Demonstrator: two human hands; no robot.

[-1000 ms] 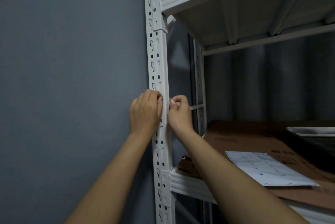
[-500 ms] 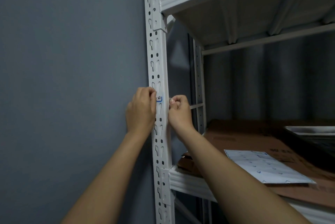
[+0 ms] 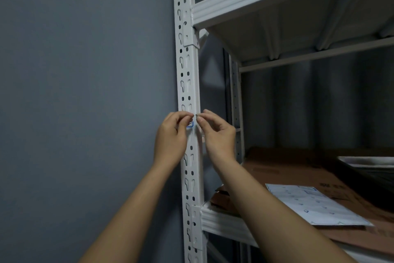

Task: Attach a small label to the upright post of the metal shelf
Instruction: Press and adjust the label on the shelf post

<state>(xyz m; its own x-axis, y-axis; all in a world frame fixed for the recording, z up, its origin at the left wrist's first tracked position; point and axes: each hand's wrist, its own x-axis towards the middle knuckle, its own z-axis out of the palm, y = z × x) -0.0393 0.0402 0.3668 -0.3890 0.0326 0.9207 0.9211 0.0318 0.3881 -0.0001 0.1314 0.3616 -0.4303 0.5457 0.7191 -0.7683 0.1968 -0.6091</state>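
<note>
On the left, the left hand (image 3: 170, 135) has its thumb and forefinger closed together in front of the upright post (image 3: 187, 83), and the small label (image 3: 190, 124) with a blue border shows just under these fingertips, on the face of the post. The right hand (image 3: 217, 132) is also pinched, but I cannot tell if it holds something. I judge that the label is being fixed now, and the next move asks for firm pressing; most of the label is hidden.
</note>
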